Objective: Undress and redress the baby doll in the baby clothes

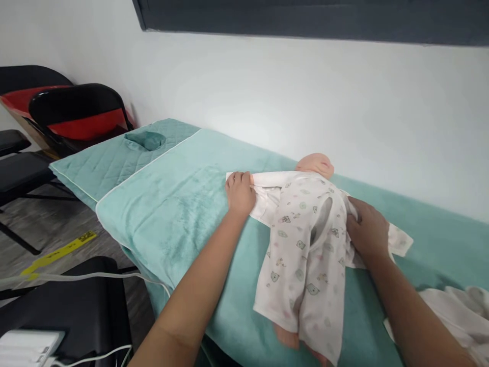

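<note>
A baby doll (315, 164) lies on its back on the teal bed cover, head towards the wall and feet towards me. It wears white printed baby clothes (301, 250), with a grey gap at the front. A white printed garment (399, 240) is spread beneath it, sleeves out to both sides. My left hand (240, 192) is closed around the end of the doll's outstretched arm (273, 179), over the sleeve end; a bit of the doll's hand shows beside my fingers. At the doll's other side, my right hand (369, 227) grips the cloth, its fingertips partly hidden.
More crumpled white clothing (454, 311) lies at the bed's right front. The bed (168, 188) runs along a white wall, with a face hole (145, 140) at its far left end. Black chairs (82, 112) stand to the left. A white cable (114, 275) crosses to the bed's edge.
</note>
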`<state>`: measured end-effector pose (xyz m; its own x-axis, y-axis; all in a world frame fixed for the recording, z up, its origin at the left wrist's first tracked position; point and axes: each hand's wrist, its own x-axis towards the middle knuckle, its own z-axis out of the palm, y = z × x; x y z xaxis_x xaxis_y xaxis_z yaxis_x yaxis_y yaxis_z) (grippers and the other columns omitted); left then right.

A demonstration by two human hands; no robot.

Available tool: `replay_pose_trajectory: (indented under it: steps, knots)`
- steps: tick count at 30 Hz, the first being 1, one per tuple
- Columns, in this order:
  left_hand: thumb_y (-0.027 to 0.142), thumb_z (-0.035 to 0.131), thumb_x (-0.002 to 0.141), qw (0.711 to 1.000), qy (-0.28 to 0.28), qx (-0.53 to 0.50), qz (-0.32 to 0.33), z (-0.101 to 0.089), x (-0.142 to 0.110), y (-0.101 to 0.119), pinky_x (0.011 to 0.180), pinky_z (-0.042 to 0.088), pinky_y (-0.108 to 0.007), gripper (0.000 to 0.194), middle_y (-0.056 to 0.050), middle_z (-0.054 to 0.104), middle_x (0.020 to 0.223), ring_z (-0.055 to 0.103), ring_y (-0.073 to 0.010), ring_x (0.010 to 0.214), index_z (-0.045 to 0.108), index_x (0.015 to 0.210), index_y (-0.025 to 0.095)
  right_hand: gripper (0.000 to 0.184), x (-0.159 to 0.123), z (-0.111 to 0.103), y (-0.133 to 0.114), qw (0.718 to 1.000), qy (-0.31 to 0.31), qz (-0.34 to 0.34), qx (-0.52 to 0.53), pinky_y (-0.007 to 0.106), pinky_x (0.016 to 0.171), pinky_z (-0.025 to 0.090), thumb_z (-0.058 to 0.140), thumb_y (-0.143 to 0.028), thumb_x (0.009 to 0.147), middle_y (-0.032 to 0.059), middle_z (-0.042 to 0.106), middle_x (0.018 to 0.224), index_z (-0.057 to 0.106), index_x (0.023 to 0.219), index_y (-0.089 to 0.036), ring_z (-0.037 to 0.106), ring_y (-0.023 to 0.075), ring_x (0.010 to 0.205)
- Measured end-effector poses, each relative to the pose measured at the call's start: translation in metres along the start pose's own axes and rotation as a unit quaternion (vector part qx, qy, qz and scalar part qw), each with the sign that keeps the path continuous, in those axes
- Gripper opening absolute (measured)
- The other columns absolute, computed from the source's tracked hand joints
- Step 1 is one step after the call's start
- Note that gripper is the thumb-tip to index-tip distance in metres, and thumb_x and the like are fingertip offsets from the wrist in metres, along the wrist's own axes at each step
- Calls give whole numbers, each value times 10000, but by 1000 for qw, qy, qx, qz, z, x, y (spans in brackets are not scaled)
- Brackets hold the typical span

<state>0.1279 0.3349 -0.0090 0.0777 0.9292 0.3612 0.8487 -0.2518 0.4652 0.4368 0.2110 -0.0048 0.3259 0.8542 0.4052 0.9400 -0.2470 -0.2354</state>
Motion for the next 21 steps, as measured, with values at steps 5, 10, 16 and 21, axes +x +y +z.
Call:
replay_pose_trajectory:
  steps: [5, 10, 16, 21]
  knots:
    - [223, 399, 930, 999, 40, -25, -1, -12, -9, 8, 1146, 297, -411, 381, -109, 579, 1339, 407, -257, 1344, 562, 1271, 184, 458, -1, 5, 3, 999, 32, 5, 11, 507, 1027, 387, 426, -355, 872, 108, 671, 1247, 608, 1275, -237, 573, 316, 1188]
    - [238, 391, 946, 978, -16, -111, 175, -21, -19, 81, 1081, 379, -309, 350, -85, 622, 1259, 515, -192, 1210, 580, 1235, 177, 431, 0, 4, 3, 998, 55, -4, 9, 500, 1003, 397, 404, -280, 875, 111, 679, 1207, 629, 1239, -225, 587, 307, 1145]
    - [241, 469, 900, 910, -204, 17, 361, 6, -19, 201, 1026, 388, -410, 250, -104, 669, 1102, 570, -241, 1082, 675, 1018, 162, 447, 1, 2, 12, 995, 76, 30, 60, 473, 984, 437, 385, -221, 837, 130, 674, 1175, 616, 1218, -188, 593, 305, 1132]
    - [206, 546, 859, 884, -271, 146, 351, 38, -8, 233, 1038, 349, -464, 264, -148, 590, 1281, 533, -284, 1159, 693, 1070, 147, 442, 3, 3, 18, 988, 108, 50, 95, 462, 992, 442, 399, -216, 795, 142, 652, 1179, 608, 1182, -172, 584, 299, 1132]
